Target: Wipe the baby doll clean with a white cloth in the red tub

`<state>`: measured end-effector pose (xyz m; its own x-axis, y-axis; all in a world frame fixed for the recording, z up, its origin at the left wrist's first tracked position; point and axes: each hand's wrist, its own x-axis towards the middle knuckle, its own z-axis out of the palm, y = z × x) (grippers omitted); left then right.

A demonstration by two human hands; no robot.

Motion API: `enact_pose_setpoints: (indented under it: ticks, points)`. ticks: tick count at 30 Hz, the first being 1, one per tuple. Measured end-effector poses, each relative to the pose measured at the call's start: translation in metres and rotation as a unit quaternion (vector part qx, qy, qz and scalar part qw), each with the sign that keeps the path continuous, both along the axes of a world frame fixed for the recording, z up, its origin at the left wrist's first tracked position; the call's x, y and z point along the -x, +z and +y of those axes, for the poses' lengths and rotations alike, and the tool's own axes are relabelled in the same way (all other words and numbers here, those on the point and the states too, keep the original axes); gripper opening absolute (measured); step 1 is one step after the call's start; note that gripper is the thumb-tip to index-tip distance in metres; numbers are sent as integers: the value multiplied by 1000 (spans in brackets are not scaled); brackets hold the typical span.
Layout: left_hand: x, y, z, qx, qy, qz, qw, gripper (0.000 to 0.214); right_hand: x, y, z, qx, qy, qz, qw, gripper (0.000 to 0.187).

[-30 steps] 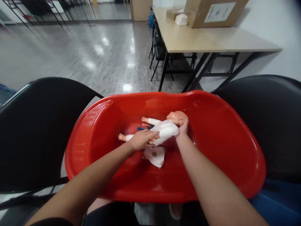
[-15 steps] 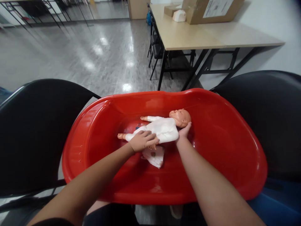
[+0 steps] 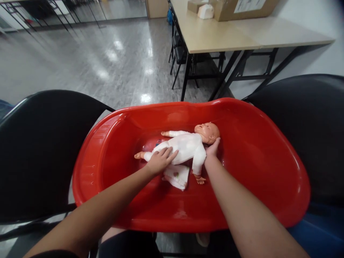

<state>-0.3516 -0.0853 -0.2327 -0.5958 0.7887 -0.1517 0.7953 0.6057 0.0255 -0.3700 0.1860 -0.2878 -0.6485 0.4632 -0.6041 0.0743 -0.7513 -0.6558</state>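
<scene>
A baby doll (image 3: 185,145) in a white suit lies face up inside a red plastic tub (image 3: 268,168), head to the right. My left hand (image 3: 159,161) rests flat on the doll's hip and leg, fingers stretched out. My right hand (image 3: 212,148) cups under the doll's head and neck. A small white folded cloth (image 3: 176,176) lies on the tub floor just below the doll. The doll's near arm hangs down beside my right wrist.
The tub rests across two black chairs, one on the left (image 3: 45,143) and one on the right (image 3: 309,118). Behind stands a beige table (image 3: 220,34) with cardboard boxes (image 3: 242,7) and a black chair under it. Grey glossy floor stretches to the left.
The doll has been rolled from its side onto its back. Its near arm has dropped free. My left hand's fingers have flattened on its hip.
</scene>
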Motion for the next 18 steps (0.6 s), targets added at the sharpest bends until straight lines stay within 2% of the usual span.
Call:
enact_pose_setpoints:
  ticks: [2, 6, 10, 13, 18]
  points:
    - [-3, 8, 3, 32, 58, -37, 997, 62, -1, 2, -1, 16, -8, -7, 1000, 84]
    - [-3, 20, 16, 32, 149, -116, 981, 62, -1, -3, 0, 5, 10, 3, 1000, 87]
    - [3, 29, 24, 62, 258, -201, 943, 63, -3, -11, 6, 8, 28, 10, 1000, 90]
    - [8, 32, 21, 68, 278, -235, 929, 65, -1, -16, 11, 16, 23, -8, 1000, 87]
    - [16, 27, 17, 57, 263, -169, 948, 60, 2, -26, 17, -12, 11, -47, 999, 79]
